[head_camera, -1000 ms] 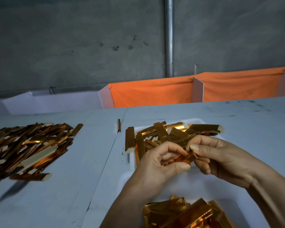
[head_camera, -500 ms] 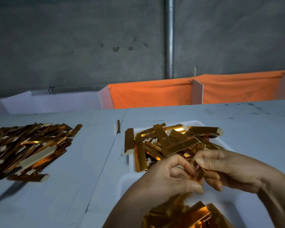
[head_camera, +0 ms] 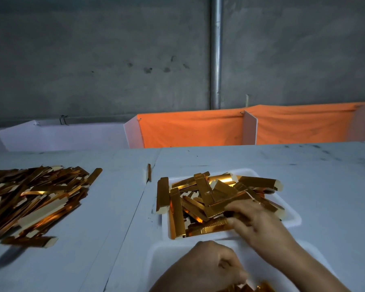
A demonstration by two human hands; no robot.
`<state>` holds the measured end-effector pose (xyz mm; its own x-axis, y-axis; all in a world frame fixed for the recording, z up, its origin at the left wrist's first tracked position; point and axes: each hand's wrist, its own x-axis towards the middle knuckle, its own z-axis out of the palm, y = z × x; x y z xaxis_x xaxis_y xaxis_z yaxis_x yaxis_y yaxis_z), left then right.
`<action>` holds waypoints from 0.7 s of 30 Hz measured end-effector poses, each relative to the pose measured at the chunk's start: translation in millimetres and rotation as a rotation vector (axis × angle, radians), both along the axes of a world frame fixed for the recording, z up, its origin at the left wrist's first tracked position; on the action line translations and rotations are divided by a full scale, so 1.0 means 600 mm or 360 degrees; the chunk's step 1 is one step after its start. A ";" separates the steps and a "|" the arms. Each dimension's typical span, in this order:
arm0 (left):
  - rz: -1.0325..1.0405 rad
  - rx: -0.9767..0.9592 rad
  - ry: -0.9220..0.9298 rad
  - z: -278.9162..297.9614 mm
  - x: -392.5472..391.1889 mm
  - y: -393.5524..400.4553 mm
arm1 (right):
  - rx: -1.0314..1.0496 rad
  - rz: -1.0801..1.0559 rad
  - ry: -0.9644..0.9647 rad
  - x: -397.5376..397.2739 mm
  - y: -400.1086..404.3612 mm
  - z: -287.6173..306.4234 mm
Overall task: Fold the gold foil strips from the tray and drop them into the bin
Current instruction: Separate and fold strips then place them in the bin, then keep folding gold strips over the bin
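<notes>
1. Judging by how things lie, the task is seen to be midway: a heap of gold foil strips (head_camera: 215, 199) is left in the white tray (head_camera: 293, 216), set right of the bench's (head_camera: 325, 175) middle.
2. A few folded pieces (head_camera: 259, 286) are glimpsed in the white bin (head_camera: 156, 256) at the near edge; most of the bin is cut off by the frame.
3. The right hand (head_camera: 255, 224) is laid on the tray's strips, fingers reaching; whether one is pinched cannot be told.
4. The left hand (head_camera: 207, 268) is held curled over the bin; whether anything is held cannot be told.
5. A large pile of strips (head_camera: 32, 199) is seen at the bench's left edge, so much folding is judged outstanding.
</notes>
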<state>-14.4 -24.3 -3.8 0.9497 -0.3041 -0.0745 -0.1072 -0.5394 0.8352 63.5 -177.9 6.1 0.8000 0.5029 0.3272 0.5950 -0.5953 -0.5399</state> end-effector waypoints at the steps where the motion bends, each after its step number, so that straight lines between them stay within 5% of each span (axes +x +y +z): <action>1: 0.0024 -0.0014 -0.0042 0.001 0.001 0.000 | -0.0093 0.0032 0.0010 0.002 0.007 -0.008; 10: 0.0394 -0.0359 -0.0172 0.006 0.008 0.007 | -0.0315 0.0020 -0.0138 0.014 0.031 -0.028; 12: 0.0459 -0.0358 -0.0224 0.006 0.009 0.009 | 0.0123 -0.0106 -0.0087 0.008 0.028 -0.018; 16: 0.0718 -0.0357 -0.0381 0.005 0.011 0.011 | 0.1070 -0.0283 0.0636 -0.002 0.010 0.027; 19: 0.0877 -0.0559 -0.0372 0.008 0.011 0.012 | 0.1310 -0.0092 0.1127 -0.015 0.001 0.049; 21: 0.0701 -0.0840 -0.0191 0.007 0.012 0.012 | 0.1392 -0.0015 0.1309 -0.025 0.001 0.051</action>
<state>-7.2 -17.1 0.1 0.9853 0.1446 0.0905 -0.0797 -0.0793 0.9937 48.4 -177.0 36.5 0.9320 0.3583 -0.0555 -0.1200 0.1603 -0.9797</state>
